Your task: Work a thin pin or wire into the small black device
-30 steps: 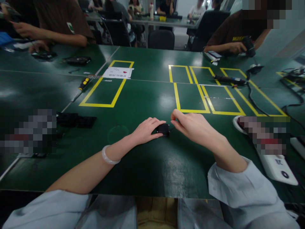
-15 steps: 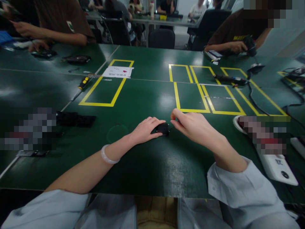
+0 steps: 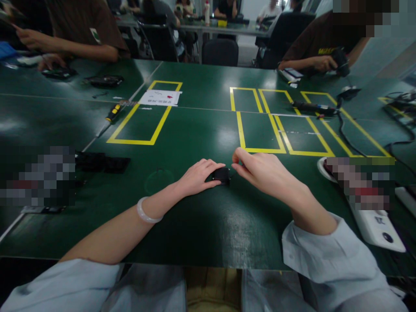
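Observation:
A small black block-shaped part [image 3: 221, 175] lies on the green table [image 3: 195, 225] in front of me. My left hand [image 3: 198, 177] rests on the table with its fingers and thumb closed on the part's left side. My right hand [image 3: 264, 173] hovers just right of the part, thumb and forefinger pinched together at their tips on something thin I cannot make out, right above the part's right edge. A pale bangle [image 3: 145, 211] sits on my left wrist.
Yellow tape boxes [image 3: 260, 125] mark the table beyond my hands. A white power strip [image 3: 377, 225] lies at right, black trays [image 3: 102, 162] at left, a yellow-handled screwdriver [image 3: 113, 112] and a paper sheet [image 3: 160, 98] further back. Other people work at the far edge.
Hardly anything has changed: both hands stay at the black part, and the view has shifted slightly.

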A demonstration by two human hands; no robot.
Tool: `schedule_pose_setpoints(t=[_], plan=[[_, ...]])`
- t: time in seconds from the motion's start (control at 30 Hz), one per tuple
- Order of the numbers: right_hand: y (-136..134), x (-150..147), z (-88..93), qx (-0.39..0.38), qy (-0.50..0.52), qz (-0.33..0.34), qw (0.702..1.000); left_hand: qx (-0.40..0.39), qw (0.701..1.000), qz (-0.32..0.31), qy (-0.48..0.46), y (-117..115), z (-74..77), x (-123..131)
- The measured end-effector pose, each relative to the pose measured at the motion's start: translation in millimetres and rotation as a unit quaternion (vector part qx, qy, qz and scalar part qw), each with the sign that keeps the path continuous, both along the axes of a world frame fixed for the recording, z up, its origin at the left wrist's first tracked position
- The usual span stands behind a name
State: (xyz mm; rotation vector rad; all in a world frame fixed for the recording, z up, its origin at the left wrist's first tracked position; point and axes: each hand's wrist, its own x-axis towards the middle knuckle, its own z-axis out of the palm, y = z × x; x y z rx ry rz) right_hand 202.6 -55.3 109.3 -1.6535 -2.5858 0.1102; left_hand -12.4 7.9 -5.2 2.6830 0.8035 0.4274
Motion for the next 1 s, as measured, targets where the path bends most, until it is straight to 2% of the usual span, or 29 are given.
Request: schedule_pose_setpoints(t=[1.0], plan=[[-0.8,-2.2,0.8,0.011,0.005,-0.007,1.000,-0.001,1.000,0.003,0.003,0.6,-1.9,-0.7]])
